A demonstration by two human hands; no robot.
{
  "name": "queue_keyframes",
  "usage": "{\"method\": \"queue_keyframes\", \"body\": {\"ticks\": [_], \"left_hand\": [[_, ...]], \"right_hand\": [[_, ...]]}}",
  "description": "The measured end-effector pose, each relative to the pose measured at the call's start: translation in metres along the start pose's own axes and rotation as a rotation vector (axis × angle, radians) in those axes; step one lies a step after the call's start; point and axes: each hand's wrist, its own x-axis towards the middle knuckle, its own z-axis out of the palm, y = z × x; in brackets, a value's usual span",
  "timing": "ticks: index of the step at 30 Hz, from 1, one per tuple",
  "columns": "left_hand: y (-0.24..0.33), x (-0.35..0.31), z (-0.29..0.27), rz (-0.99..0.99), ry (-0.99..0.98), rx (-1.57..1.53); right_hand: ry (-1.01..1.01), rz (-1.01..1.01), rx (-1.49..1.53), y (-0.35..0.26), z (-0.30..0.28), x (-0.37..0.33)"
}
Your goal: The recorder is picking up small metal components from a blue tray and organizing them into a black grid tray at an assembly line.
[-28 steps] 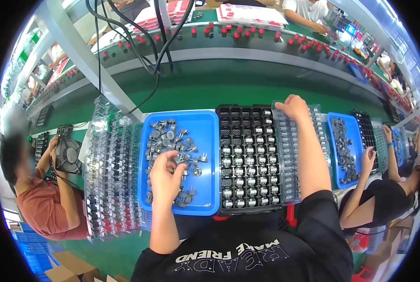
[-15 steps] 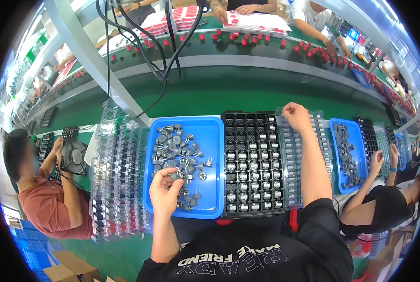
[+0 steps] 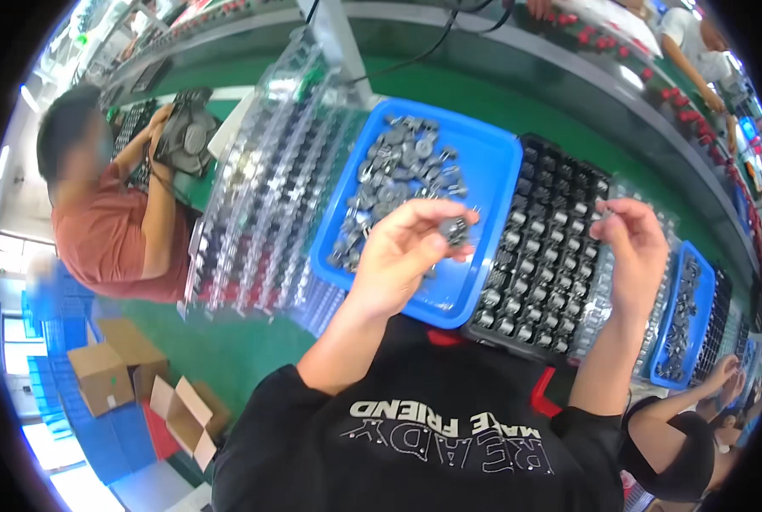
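Presently, left fingers (image 3: 426,212) grasp grey part (image 3: 454,230); right fingers (image 3: 638,215) bent, grip unclear; white lettering (image 3: 395,411) across black shirt (image 3: 449,375).

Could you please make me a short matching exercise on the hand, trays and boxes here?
1. left hand
2. blue tray nearest that hand
3. black tray just right of that blue one
4. open cardboard boxes

A. bears rows of silvery pieces
B. at the picture's lower left
C. holds a grey part
D. contains loose, jumbled parts

Pairs: 1-C, 2-D, 3-A, 4-B.
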Motion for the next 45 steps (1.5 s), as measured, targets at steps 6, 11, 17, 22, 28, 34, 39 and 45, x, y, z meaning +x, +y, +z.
{"method": "queue_keyframes", "body": {"ticks": [6, 11, 17, 22, 28, 34, 39, 45], "left_hand": [[0.005, -0.012, 0.023, -0.051, 0.018, -0.189], [0.009, -0.022, 0.026, -0.099, -0.003, 0.025], [0.020, -0.032, 0.036, -0.155, -0.055, 0.136], [0.017, -0.035, 0.039, -0.118, -0.009, 0.171], [0.023, -0.038, 0.033, -0.139, -0.019, 0.231], [0.016, -0.047, 0.025, -0.198, -0.044, 0.182], [0.004, -0.059, 0.025, -0.213, 0.019, 0.206], [-0.006, -0.060, 0.026, -0.242, 0.055, 0.792]], "right_hand": [[-0.156, 0.065, 0.145, -0.039, 0.069, -0.068], [-0.178, -0.229, -0.055, -0.042, 0.078, -0.071], [-0.203, -0.705, -0.278, -0.043, 0.088, -0.062], [-0.207, -0.665, -0.317, -0.046, 0.090, -0.068], [-0.188, -0.736, -0.410, -0.047, 0.094, -0.073], [-0.214, -0.718, -0.377, -0.041, 0.094, -0.079], [-0.226, -0.515, -0.265, -0.023, 0.089, -0.095], [-0.491, -0.101, -0.275, -0.013, 0.070, -0.081]]}}
